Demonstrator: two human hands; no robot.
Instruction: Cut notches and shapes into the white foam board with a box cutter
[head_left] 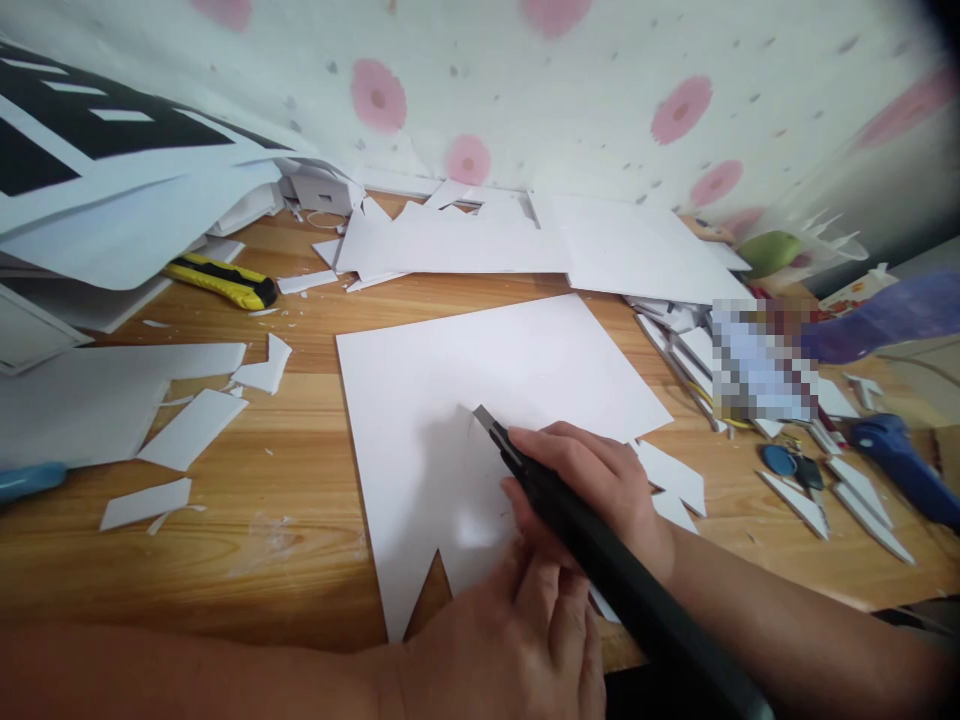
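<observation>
A white foam board sheet point(420, 400) with a V-shaped notch in its near edge lies on the wooden table. My right hand point(600, 480) is closed around a black utility knife point(570, 535). Its blade points away to the left, with the tip at or just above the middle of the sheet; I cannot tell whether it touches. Faint marks show on the board close to the blade. My left hand point(517, 635) rests on the near part of the sheet, below the knife, fingers lying on the board and partly overlapped by the right hand.
White offcuts point(195, 428) litter the table's left side. A yellow utility knife point(221, 280) lies at the back left. More white boards point(457, 240) are stacked along the wall. To the right are keys point(806, 470), a blue-handled tool point(904, 470) and scraps.
</observation>
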